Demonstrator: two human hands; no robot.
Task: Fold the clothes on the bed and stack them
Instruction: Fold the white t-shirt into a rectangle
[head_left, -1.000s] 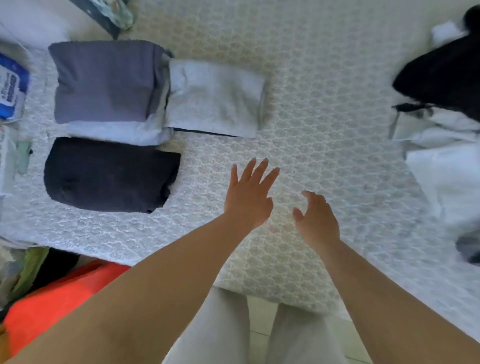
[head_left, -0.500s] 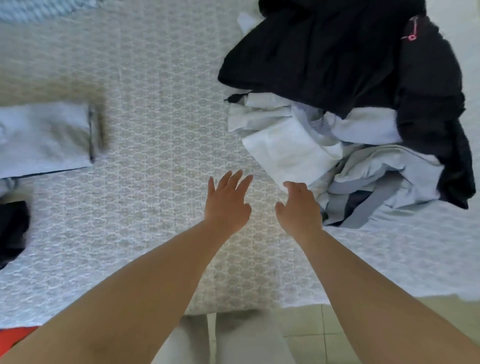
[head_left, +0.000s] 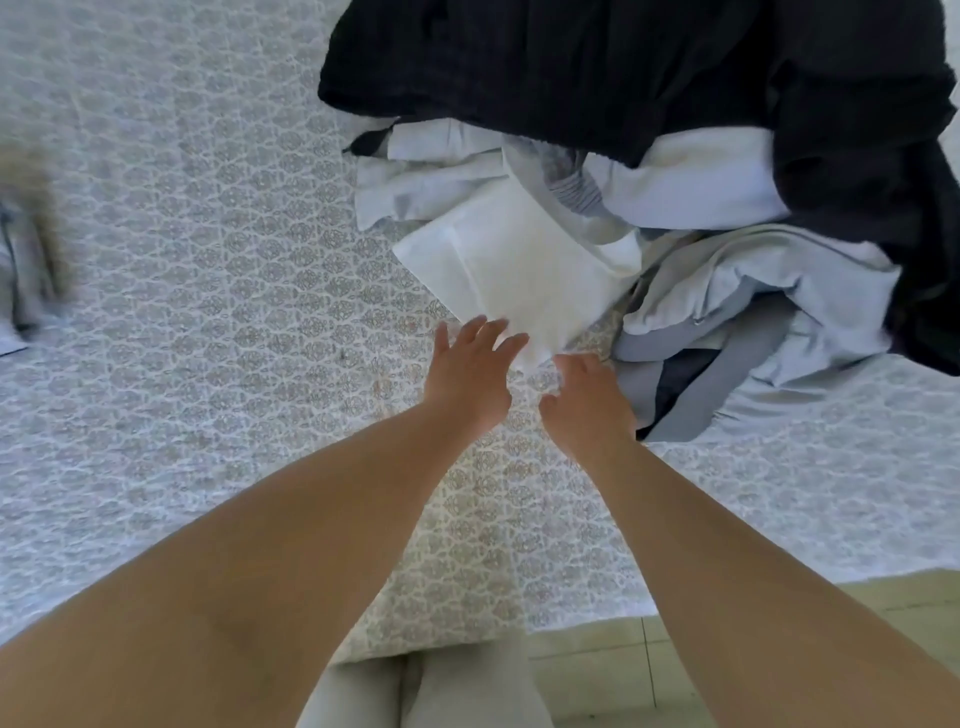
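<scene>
1. Head view: an unfolded pile of clothes (head_left: 701, 218) lies on the bed (head_left: 208, 312), toward its upper right — a black garment (head_left: 623, 67) on top, pale grey pieces (head_left: 753, 291) under it, and a white garment (head_left: 519, 270) sticking out toward the person.
2. The left hand (head_left: 470, 376) reaches forward with its fingers straight and spread, the tips at the white garment's near corner — the grip is open and holds nothing.
3. The right hand (head_left: 589, 402) sits just beside it, near the same corner; its fingers are hidden behind the back of the hand, so I cannot tell the grip.
4. At the left edge, a blurred light folded piece (head_left: 21, 291) lies well apart from the pile.
</scene>
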